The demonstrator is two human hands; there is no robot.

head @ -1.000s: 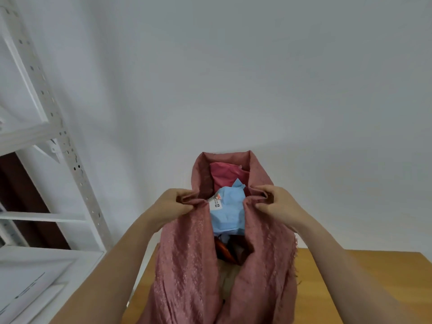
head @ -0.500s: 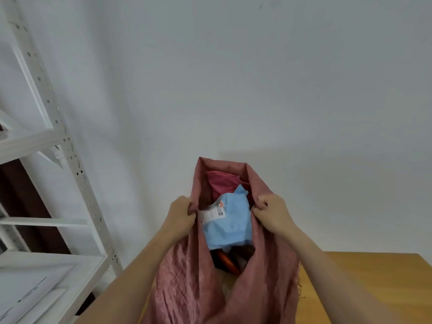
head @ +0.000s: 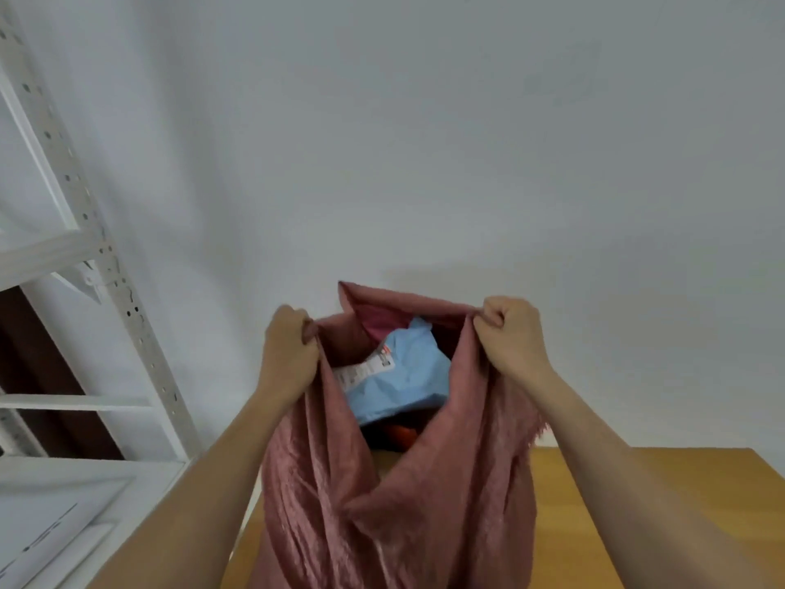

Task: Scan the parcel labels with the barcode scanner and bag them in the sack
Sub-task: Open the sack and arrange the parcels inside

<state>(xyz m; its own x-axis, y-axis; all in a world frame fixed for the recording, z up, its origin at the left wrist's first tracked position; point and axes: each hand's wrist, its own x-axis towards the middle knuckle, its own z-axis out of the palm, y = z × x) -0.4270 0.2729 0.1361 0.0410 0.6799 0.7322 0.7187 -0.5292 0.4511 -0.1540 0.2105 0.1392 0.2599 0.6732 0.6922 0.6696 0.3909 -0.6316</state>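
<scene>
the left hand (head: 289, 354) is gripping the left edge of the pink sack (head: 395, 495), its fingers curling round a bunch of the fabric. the right hand (head: 516, 337) is clenching the right edge in the same way, thumb and fingers pinching the rim. between the two hands the mouth of the sack is hanging wide open, with its far rim rising to a point against the white wall (head: 424, 142). inside, a light blue parcel (head: 408, 384) is lying on top, its white label (head: 365, 369) facing up toward the left hand. a darker pink parcel (head: 384, 323) is showing behind it, and something red-orange (head: 401, 435) is peeking out just below the blue one. the sack is hanging down in front of a wooden worktop (head: 637, 495). a white metal shelf rack (head: 97, 269) is standing at the left.
</scene>
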